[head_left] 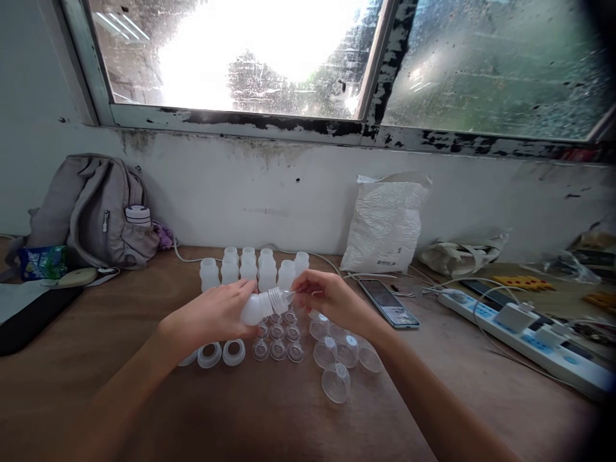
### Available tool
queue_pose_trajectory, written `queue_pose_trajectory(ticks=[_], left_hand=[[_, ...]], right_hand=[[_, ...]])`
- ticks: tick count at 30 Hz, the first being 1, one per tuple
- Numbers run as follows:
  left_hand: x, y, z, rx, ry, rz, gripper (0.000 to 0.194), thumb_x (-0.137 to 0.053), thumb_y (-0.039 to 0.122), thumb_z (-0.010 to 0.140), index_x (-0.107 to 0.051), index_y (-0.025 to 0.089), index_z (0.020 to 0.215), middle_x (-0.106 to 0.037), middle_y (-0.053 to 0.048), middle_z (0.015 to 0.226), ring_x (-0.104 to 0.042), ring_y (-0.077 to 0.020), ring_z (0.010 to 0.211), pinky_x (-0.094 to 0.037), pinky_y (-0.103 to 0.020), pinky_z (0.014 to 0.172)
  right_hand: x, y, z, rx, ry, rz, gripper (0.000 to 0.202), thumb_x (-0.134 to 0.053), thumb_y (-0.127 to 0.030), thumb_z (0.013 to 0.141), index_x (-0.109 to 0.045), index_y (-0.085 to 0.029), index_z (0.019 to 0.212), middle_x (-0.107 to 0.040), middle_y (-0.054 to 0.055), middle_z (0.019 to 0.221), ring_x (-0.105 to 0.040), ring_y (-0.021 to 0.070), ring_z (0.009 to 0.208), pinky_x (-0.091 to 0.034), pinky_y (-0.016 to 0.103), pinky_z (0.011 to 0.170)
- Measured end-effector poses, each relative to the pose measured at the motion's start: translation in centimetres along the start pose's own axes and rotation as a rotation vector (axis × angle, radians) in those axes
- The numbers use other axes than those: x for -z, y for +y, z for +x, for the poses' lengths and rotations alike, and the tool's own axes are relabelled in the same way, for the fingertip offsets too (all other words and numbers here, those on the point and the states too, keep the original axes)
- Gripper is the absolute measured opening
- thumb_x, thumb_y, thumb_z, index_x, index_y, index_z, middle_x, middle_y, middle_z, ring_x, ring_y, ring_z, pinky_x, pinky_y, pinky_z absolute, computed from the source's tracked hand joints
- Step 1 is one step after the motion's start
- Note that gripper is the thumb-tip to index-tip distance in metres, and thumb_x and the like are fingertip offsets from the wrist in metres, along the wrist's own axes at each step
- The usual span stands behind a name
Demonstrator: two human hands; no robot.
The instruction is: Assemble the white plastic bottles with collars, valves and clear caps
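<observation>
My left hand [216, 312] is wrapped round a translucent white bottle [255, 309], tilted on its side with its ringed neck to the right. My right hand [323, 296] pinches the clear nipple [285, 296] at the bottle's mouth. Behind my hands, several white bottles [267, 269] stand upright in rows. Below the held bottle lie several clear nipples [278, 350] in rows. White collar rings [233, 352] lie to their left, partly under my left hand. Clear domed caps [335, 383] lie to the right, below my right wrist.
A phone [389, 303] and a white power strip [524, 340] with cables lie to the right. A white package [385, 224] leans on the wall. At the left are a grey backpack [96, 212], a blue-green packet [42, 263] and a black flat item [38, 319].
</observation>
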State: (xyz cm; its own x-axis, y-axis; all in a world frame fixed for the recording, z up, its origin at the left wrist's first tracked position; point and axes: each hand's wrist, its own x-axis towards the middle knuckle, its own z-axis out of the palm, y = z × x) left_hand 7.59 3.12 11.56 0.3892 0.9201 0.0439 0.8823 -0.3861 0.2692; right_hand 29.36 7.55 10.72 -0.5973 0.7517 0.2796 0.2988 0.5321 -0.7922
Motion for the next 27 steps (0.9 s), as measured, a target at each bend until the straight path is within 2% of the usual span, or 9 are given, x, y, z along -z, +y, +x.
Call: queue_pose_trajectory(ticks=[4, 11, 16, 19, 22, 25, 27], left_hand=[[0.2, -0.8, -0.3, 0.051, -0.017, -0.018, 0.033, -0.052, 0.047, 0.065, -0.049, 0.02, 0.083, -0.057, -0.003, 0.084, -0.054, -0.0187, 0.073, -0.035, -0.025, 0.059], [-0.6, -2.6, -0.6, 0.138, -0.095, -0.063, 0.032, -0.055, 0.048, 0.061, -0.049, 0.021, 0.077, -0.056, -0.002, 0.075, -0.053, -0.0173, 0.065, -0.031, -0.024, 0.051], [-0.5, -1.6, -0.6, 0.17, -0.108, -0.051, 0.026, -0.056, 0.042, 0.059, -0.049, 0.022, 0.073, -0.056, -0.002, 0.074, -0.053, -0.0197, 0.066, -0.031, -0.025, 0.049], [-0.1, -1.0, -0.7, 0.18, -0.14, -0.035, 0.026, -0.056, 0.04, 0.059, -0.049, 0.022, 0.075, -0.056, -0.003, 0.077, -0.053, -0.0211, 0.069, -0.032, -0.025, 0.05], [0.2, -0.7, -0.8, 0.155, -0.158, -0.007, 0.028, -0.054, 0.043, 0.061, -0.047, 0.021, 0.077, -0.056, -0.003, 0.079, -0.053, -0.022, 0.072, -0.034, -0.026, 0.051], [-0.1, -0.4, -0.7, 0.079, -0.113, 0.031, 0.029, -0.052, 0.045, 0.065, -0.047, 0.021, 0.079, -0.055, -0.003, 0.078, -0.053, -0.0216, 0.071, -0.035, -0.026, 0.052], [-0.6, 0.1, -0.3, 0.019, -0.036, 0.05, 0.027, -0.051, 0.043, 0.068, -0.048, 0.02, 0.082, -0.056, -0.003, 0.078, -0.054, -0.021, 0.071, -0.036, -0.027, 0.054]], right_hand=[[0.0, -0.1, -0.1, -0.003, -0.03, -0.132, 0.008, -0.053, -0.023, 0.074, -0.057, -0.018, 0.079, -0.057, 0.001, 0.07, -0.053, 0.0104, 0.063, -0.041, 0.021, 0.054], [-2.2, 0.2, -0.5, -0.056, -0.339, -0.373, 0.009, -0.059, -0.026, 0.069, -0.06, -0.017, 0.07, -0.058, -0.001, 0.061, -0.049, 0.0084, 0.052, -0.032, 0.018, 0.044], [-4.2, 1.0, -0.7, -0.085, -0.494, -0.453, 0.007, -0.063, -0.02, 0.065, -0.061, -0.018, 0.071, -0.059, -0.001, 0.062, -0.05, 0.0089, 0.054, -0.031, 0.018, 0.045], [-4.5, 1.1, -0.7, -0.083, -0.537, -0.46, 0.01, -0.065, -0.018, 0.062, -0.061, -0.018, 0.072, -0.059, -0.001, 0.063, -0.051, 0.0094, 0.056, -0.032, 0.018, 0.046], [-4.1, 0.6, -0.6, -0.048, -0.472, -0.337, 0.012, -0.061, -0.028, 0.069, -0.06, -0.018, 0.077, -0.058, -0.001, 0.063, -0.05, 0.0089, 0.055, -0.034, 0.018, 0.047], [-3.7, 0.0, -0.4, -0.054, -0.227, -0.167, 0.022, -0.049, -0.038, 0.078, -0.058, -0.018, 0.081, -0.057, 0.0, 0.063, -0.049, 0.0084, 0.053, -0.036, 0.019, 0.047], [-3.9, -0.1, -0.2, -0.077, -0.062, -0.077, 0.028, -0.047, -0.043, 0.079, -0.057, -0.017, 0.079, -0.055, 0.0, 0.062, -0.048, 0.0082, 0.049, -0.035, 0.019, 0.044]])
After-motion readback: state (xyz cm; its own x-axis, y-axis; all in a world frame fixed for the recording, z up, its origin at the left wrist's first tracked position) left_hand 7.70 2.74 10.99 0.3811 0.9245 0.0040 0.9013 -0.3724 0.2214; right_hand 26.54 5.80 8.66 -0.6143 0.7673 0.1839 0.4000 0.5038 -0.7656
